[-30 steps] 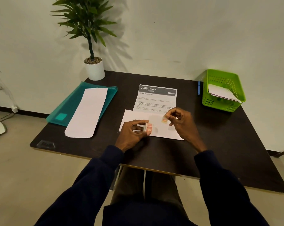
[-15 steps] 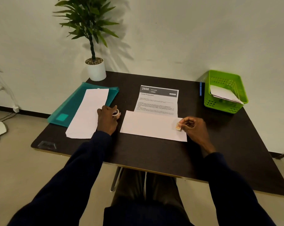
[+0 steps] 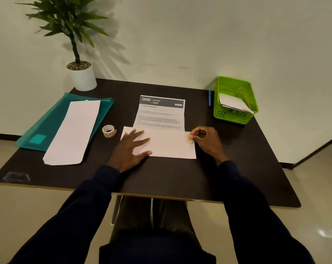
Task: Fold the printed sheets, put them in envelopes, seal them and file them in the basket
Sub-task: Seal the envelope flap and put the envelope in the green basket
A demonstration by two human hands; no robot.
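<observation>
Under the left hand: white rectangular paper envelope (image 3: pixel 169 147), flat on the dark matt table (image 3: pixel 170 180). The left hand (image 3: pixel 131 149) lies palm down on the envelope's left end, fingers straight and spread, pinning it.
Right hand (image 3: pixel 207 140): at the envelope's right edge, thumb and forefinger pinching a small pale-and-orange sticker (image 3: pixel 190 139). Whether it touches the paper cannot be confirmed.
Step in hand: sealing, judged from the sticker held ready at the open end.
Next move: calls for laying the sticker across the edge and rubbing it down while the left hand holds the thin, slippery paper steady.
Just beyond both hands: printed white sheet with dark header band (image 3: pixel 161 115), its near edge hidden by the envelope. Whether it is inserted or merely underneath cannot be told.
Just left of the left hand: small sticker roll (image 3: pixel 108 131), standing apart from the envelope.
Further left: long white envelope (image 3: pixel 73 130) lying on a teal translucent plastic folder (image 3: pixel 50 119).
Well beyond the right hand: green perforated plastic basket (image 3: pixel 235 119), white envelopes leaning inside.
</observation>
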